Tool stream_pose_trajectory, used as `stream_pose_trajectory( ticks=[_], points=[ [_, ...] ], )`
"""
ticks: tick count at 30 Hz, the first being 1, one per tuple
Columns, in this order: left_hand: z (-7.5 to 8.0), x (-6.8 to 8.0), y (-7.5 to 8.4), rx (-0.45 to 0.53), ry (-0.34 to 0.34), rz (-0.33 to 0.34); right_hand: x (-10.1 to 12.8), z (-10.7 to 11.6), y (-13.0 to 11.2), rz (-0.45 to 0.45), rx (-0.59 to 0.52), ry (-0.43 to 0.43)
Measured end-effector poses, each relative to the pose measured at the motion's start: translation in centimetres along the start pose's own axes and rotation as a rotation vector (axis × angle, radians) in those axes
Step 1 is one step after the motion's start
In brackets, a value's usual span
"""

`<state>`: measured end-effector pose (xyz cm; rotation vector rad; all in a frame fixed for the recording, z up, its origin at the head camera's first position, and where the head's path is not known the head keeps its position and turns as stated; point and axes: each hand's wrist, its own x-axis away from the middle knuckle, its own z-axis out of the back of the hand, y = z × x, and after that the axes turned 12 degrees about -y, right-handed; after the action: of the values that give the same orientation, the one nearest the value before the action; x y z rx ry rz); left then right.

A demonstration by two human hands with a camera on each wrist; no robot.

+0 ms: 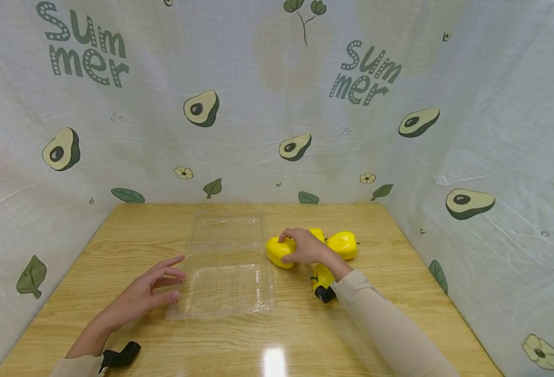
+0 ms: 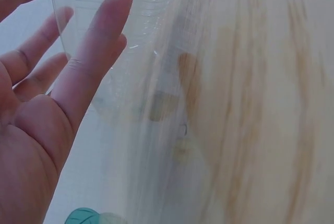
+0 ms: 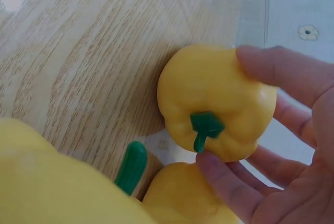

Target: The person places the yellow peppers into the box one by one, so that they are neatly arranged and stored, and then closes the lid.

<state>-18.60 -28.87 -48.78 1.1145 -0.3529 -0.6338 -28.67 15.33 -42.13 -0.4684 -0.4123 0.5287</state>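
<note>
a: how does your right side stand?

b: your right hand (image 1: 307, 247) is clamped on a yellow pepper (image 1: 277, 253), thumb and fingers curled round it from opposite sides. in the right wrist view its green stem (image 3: 206, 126) faces the camera.

a: where is that pepper exactly?

b: over the table (image 1: 211, 343), just beside the right edge of your clear plastic container (image 1: 271, 293). i can't tell whether its underside rests on the wood.

a: and your left?

b: your left hand (image 1: 147, 288) holds nothing; its fingers and thumb are apart, lightly bent, at the container's left edge. i can't tell whether the fingertips touch the plastic.

a: how does that container lie?

b: spread open on the wood, one half nearer you and the other beyond it.

a: other peppers near you?

b: three, also yellow. a second pepper (image 1: 317, 233) is partly hidden behind your right hand, a third pepper (image 1: 343, 245) lies to the right of that, and a fourth pepper (image 1: 323, 273) is nearer you, partly covered by the black piece (image 1: 325, 294) at your right wrist.

a: what's around you?

b: a pale cloth (image 1: 253, 68) printed with avocados, leaves and "summer".
</note>
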Motion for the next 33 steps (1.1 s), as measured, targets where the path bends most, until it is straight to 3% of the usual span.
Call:
stream_pose_trajectory(
  ticks=[16, 25, 33],
  points=[
    [-0.6, -0.6, 0.5, -0.057, 0.053, -0.034, 0.8, 1.0, -0.3, -0.034, 0.053, 0.043],
    [-0.6, -0.4, 0.3, -0.034, 0.043, -0.017, 1.3, 2.1, -1.7, 0.065, 0.1, 0.127],
    [-0.7, -0.4, 0.3, 0.04, 0.014, 0.003, 1.0, 1.6, -4.4, 0.191, 0.107, 0.12]
  ],
)
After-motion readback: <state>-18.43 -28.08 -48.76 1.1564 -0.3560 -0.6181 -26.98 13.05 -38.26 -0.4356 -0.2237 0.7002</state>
